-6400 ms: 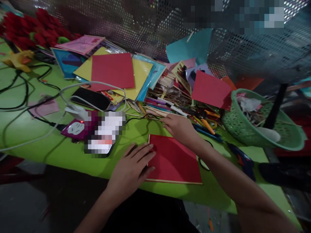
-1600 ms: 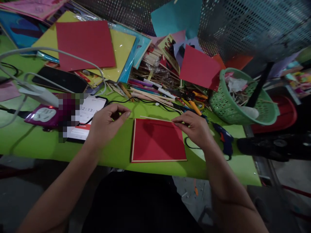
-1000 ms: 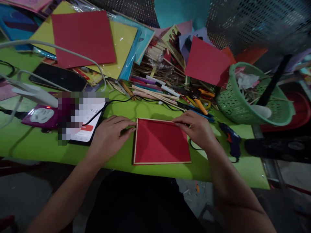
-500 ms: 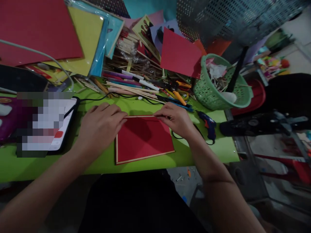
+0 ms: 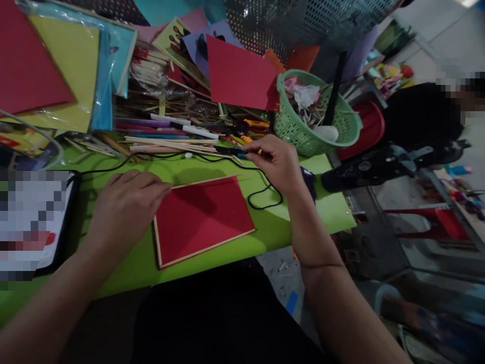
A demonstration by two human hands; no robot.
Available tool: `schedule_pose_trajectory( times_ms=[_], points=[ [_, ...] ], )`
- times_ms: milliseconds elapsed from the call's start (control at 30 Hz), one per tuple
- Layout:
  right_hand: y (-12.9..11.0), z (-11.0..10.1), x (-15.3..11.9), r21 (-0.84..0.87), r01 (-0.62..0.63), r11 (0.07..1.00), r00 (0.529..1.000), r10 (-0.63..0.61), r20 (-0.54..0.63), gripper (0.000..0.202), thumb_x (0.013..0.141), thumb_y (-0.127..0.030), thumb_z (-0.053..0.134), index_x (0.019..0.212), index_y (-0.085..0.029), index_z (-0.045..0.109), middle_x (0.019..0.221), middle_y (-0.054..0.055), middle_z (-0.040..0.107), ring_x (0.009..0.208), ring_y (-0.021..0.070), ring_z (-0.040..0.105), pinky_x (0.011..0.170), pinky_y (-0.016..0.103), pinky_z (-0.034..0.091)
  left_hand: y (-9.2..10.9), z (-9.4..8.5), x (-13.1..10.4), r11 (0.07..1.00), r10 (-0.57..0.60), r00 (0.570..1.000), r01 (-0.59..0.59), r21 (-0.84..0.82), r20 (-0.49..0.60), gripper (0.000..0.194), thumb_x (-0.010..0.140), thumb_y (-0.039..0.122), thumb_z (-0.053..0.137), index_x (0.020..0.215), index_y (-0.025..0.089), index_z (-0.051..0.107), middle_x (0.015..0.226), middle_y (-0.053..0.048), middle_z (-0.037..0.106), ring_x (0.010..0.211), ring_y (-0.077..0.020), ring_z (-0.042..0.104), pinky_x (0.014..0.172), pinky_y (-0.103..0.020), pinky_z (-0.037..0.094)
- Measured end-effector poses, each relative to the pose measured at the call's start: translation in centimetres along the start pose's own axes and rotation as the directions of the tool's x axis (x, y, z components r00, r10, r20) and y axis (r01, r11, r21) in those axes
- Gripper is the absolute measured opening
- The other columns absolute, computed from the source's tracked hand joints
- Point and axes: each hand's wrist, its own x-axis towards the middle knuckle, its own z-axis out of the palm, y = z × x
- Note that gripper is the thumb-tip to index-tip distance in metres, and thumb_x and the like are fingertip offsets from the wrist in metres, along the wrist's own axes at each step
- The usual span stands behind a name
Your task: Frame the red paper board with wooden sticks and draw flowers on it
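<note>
A red card (image 5: 204, 215) lies on the green table, with thin wooden sticks along its edges. The stick on the far edge (image 5: 204, 181) sticks out a little past the right corner. My left hand (image 5: 127, 207) pinches the card's far left corner, thumb and fingers closed on the stick and edge. My right hand (image 5: 275, 159) is off the card, its fingers loosely curled and parted beside an orange handle (image 5: 246, 139) among the tools. I see nothing held in it. Behind its wrist a dark blue glue gun (image 5: 308, 182) is partly hidden.
Loose sticks (image 5: 170, 144) and markers (image 5: 193, 130) lie behind the card. A green basket (image 5: 318, 131) with scraps stands at the back right, beside red paper (image 5: 240, 76). A phone (image 5: 49, 227) lies left. A black cable (image 5: 265, 202) loops across the table (image 5: 273, 232).
My right hand has let go of the card's far right corner and moved back to the tools. My left hand stays at the far left corner. The view has shifted right.
</note>
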Motion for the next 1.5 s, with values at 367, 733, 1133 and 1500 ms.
schedule_pose_trajectory(
  times_ms=[367,733,1133,1500],
  points=[
    [0.3,-0.1,0.0,0.043,-0.051,0.998,0.975,0.040,0.219,0.009,0.092,-0.021,0.071,0.094,-0.023,0.080,0.095,0.004,0.077,0.090,0.0216,0.070,0.082,0.034,0.050,-0.2,-0.4,0.0,0.999,-0.050,0.998,0.050,-0.005,-0.038,0.029,0.104,0.029,0.051,0.100,0.021,0.079,0.096,-0.006,0.076,0.092,-0.0249,0.064,0.086,-0.037,0.046],
    [0.2,-0.3,0.1,0.156,-0.016,0.988,0.983,-0.014,0.183,0.010,0.094,-0.026,0.070,0.090,-0.023,0.079,0.089,0.004,0.076,0.085,0.0200,0.069,0.078,0.032,0.049,0.4,-1.7,0.9,0.991,-0.133,0.991,0.133,-0.001,-0.015,0.032,0.105,0.035,0.047,0.099,0.020,0.075,0.100,-0.008,0.077,0.095,-0.0288,0.067,0.088,-0.041,0.044],
    [-2.3,-0.4,-0.3,0.290,0.081,0.954,0.989,-0.113,0.094,0.011,0.095,-0.024,0.068,0.087,-0.021,0.075,0.082,0.002,0.069,0.079,0.0167,0.064,0.073,0.029,0.049,8.0,-2.6,9.6,0.967,-0.034,0.997,0.051,-0.250,0.074,0.024,0.103,0.027,0.048,0.104,0.021,0.071,0.103,-0.007,0.077,0.100,-0.0274,0.070,0.090,-0.041,0.045],
    [-3.1,-0.1,-0.6,0.220,0.035,0.975,0.977,-0.080,0.196,0.015,0.097,-0.026,0.061,0.085,-0.021,0.070,0.084,0.003,0.068,0.081,0.0178,0.063,0.075,0.030,0.048,7.3,-0.9,9.0,0.894,-0.069,0.994,0.100,-0.436,0.086,0.019,0.100,0.027,0.045,0.091,0.022,0.061,0.092,-0.006,0.069,0.085,-0.0219,0.063,0.073,-0.033,0.040]
  ],
)
